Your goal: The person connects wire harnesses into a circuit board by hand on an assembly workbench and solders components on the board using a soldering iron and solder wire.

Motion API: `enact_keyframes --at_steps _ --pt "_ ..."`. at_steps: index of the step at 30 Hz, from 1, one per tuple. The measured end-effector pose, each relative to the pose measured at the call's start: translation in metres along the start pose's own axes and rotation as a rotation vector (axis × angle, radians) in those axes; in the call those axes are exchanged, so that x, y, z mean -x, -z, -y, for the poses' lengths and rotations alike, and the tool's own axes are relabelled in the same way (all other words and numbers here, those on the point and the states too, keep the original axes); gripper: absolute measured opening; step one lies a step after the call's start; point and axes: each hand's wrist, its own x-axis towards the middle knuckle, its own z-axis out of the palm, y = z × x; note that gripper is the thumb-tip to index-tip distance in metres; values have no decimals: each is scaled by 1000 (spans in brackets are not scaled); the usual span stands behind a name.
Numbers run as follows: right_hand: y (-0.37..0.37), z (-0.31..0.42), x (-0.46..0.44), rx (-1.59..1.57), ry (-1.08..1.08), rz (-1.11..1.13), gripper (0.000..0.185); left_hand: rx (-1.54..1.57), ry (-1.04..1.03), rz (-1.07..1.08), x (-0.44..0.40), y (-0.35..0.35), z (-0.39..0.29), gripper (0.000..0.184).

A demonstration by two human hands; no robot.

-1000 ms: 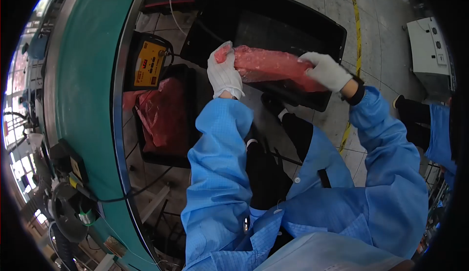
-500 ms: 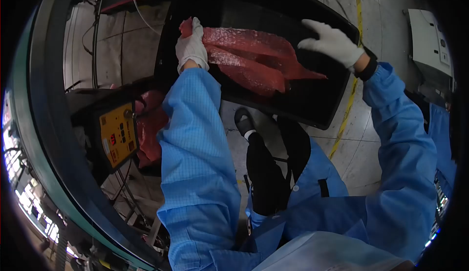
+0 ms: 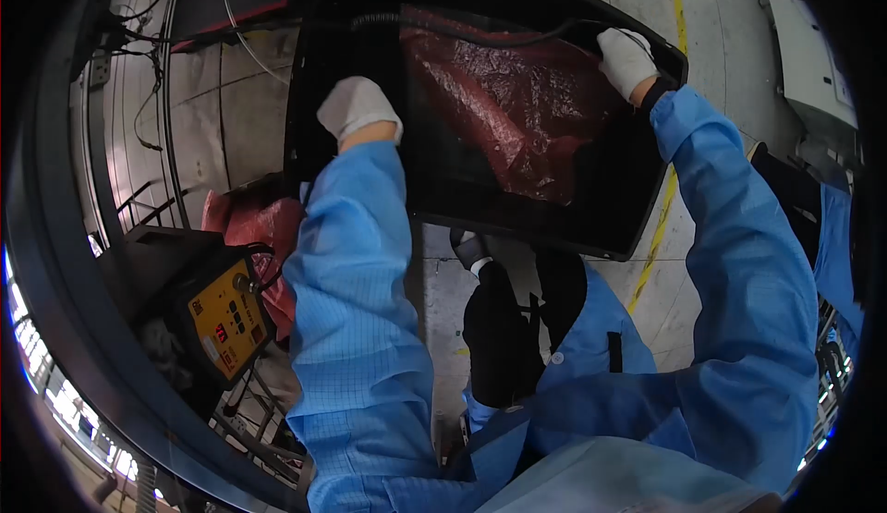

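A crumpled, shiny pink plastic sheet (image 3: 517, 97) lies across the inside of a large black rectangular tray-like piece (image 3: 434, 194). My left hand (image 3: 358, 111), in a white glove, is at the left part of the black piece, apart from the sheet. Its fingers are bent under and out of sight. My right hand (image 3: 630, 62), also gloved, is at the far right corner, just beyond the sheet's right edge. Its fingers are curled in, and whatever they grip is hidden. A partly coiled black cable (image 3: 480, 40) runs over the sheet towards my right hand.
A yellow-faced control box (image 3: 231, 323) stands at the lower left. More pink sheeting (image 3: 254, 226) lies behind it. A dark metal frame curves along the left side. Yellow floor tape (image 3: 651, 245) runs along the right, near a white cabinet (image 3: 811, 60).
My left hand has let go of the pink sheet, which is now more spread out and shifted. My right hand has gone from open to curled. The black cable now crosses the sheet.
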Motion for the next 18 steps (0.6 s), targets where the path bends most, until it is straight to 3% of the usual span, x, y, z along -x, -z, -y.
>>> enact_keyframes --at_steps 1,2,3,4,6,8,9,10,11,14,16,18 --pt "-5 6 1 6 103 -90 11 -95 -115 60 8 -15 -9 13" --pt "-1 25 13 -34 186 -170 10 -180 -224 -45 40 -16 -26 21" --pt "-3 42 20 -98 196 -43 12 -170 -340 -35 58 -20 -39 23" --pt "-7 57 25 -159 206 84 15 -116 -379 -164 59 -49 -56 28" --pt "-15 81 37 -357 133 101 20 -12 -483 -224 70 -62 -91 56" --pt "-44 96 39 -507 -131 241 61 10 -453 -306 68 -85 -114 78" --pt "-49 102 36 -538 -237 268 78 83 -407 -230 63 -90 -114 89" --pt "-53 106 36 -536 -326 343 100 74 -376 -182 55 -96 -111 91" --pt "-56 104 34 -535 -325 343 100 64 -348 -134 43 -101 -105 94" --pt "-53 93 31 -66 -192 672 113 -227 -320 178 -7 -143 -49 85" --pt "-84 61 28 43 -116 712 112 -361 -137 417 -17 -113 -17 73" --pt "-98 44 27 -24 -52 693 104 -209 -15 438 -48 -126 11 71"
